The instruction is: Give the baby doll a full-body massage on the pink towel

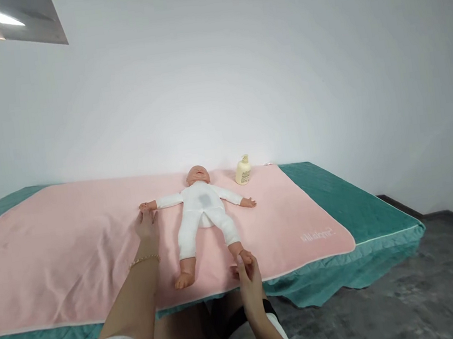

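A baby doll point(200, 211) in a white suit lies on its back on a pink blanket point(75, 248), arms spread and head toward the wall. My left hand point(147, 225) rests flat on the blanket with fingers stretched out, its fingertips touching the doll's outstretched hand. A thin gold bracelet circles that wrist. My right hand point(247, 276) is closed in a pinch around the doll's foot point(245, 256) near the blanket's front edge. The doll's other bare foot point(183, 278) lies free.
A cream lotion bottle point(243, 170) stands upright on the blanket by the doll's head, close to the white wall. The blanket covers a low teal mattress point(364, 218). Grey floor lies to the right. My knees show below the mattress edge.
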`<control>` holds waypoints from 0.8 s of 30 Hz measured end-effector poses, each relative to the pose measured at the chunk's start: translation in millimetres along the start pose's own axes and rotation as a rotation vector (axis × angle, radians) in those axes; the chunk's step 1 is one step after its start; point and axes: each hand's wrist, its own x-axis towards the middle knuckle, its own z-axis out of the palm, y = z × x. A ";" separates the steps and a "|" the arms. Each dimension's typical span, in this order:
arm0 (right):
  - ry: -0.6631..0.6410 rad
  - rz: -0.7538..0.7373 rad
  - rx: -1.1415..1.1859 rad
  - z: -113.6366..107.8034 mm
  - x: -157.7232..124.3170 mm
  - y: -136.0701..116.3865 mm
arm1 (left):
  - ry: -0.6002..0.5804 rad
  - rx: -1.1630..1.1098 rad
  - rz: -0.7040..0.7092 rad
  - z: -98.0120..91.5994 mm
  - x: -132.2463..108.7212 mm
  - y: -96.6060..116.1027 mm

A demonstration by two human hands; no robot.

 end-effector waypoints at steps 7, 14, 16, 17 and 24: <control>-0.084 -0.348 -0.303 -14.5 17.5 -21.9 | 0.173 0.094 0.237 21.6 -3.8 -10.5; -0.186 -0.446 -0.411 -6.8 35.7 -51.8 | -0.154 0.306 0.367 70.2 -31.5 -4.1; -0.197 -0.472 -0.412 -0.8 40.2 -58.9 | -0.236 0.368 0.326 77.9 -40.7 -3.7; -0.206 -0.476 -0.407 2.5 42.3 -61.8 | -0.265 0.396 0.305 79.3 -43.6 -4.1; -0.223 -0.414 -0.419 26.9 60.5 -72.4 | -0.543 0.575 0.165 63.2 -34.9 -11.0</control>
